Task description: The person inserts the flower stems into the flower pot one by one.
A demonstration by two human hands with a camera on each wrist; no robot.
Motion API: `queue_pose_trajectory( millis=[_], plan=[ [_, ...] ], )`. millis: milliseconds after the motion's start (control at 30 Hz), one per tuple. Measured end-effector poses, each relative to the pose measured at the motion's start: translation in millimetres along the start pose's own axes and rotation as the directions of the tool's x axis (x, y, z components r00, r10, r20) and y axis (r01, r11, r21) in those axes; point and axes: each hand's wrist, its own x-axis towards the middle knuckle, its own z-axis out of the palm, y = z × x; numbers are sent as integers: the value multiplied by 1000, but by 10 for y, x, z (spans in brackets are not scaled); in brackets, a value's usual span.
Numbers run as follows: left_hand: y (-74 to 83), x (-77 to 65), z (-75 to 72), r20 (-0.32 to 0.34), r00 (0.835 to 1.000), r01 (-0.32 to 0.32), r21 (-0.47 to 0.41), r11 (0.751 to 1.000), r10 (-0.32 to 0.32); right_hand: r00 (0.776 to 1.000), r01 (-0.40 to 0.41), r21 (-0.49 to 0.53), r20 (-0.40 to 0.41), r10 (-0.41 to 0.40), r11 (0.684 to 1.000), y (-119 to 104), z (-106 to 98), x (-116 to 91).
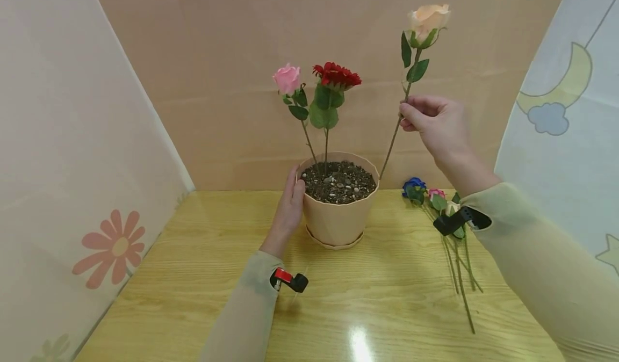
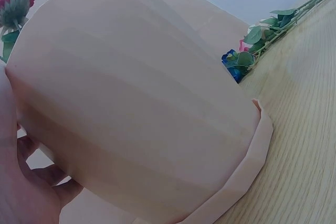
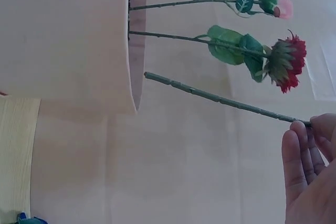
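Note:
A pale peach flowerpot [image 1: 337, 219] filled with dark pebbly soil [image 1: 345, 185] stands on its saucer. My left hand [image 1: 289, 201] holds the pot's left side, its thumb near the rim and its fingers round the wall. Between thumb and fingertips, my right hand [image 1: 437, 123] pinches the stem of a peach rose [image 1: 427, 23], held tilted with the bloom up. In the right wrist view, the lower end of this stem [image 3: 210, 96] is close to the pot's rim, outside the opening. A pink rose [image 1: 287, 79] and a red flower [image 1: 337, 76] stand in the soil.
To the pot's right, several flowers lie on the wooden table [image 1: 213, 254], among them a blue flower [image 1: 414, 185] and a pink flower [image 1: 436, 193], stems toward the front. A plain backdrop [image 1: 217, 82] rises behind, with printed panels at both sides.

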Motion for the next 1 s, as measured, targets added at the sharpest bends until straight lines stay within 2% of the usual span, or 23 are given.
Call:
queue_pose_trajectory(
  millis=[267, 733, 1000],
  plan=[
    [3, 5, -1, -13, 1000, 12, -4, 1000, -12, 1000, 23, -116, 17, -21, 993, 172, 255, 51],
    [13, 4, 16, -17, 1000, 14, 16, 1000, -14, 996, 86, -252, 41, -78, 964, 453, 491, 141],
    [28, -20, 9, -13, 1000, 27, 13, 1000, -27, 997, 54, -308, 63, -37, 950, 600, 566, 141]
  ],
)
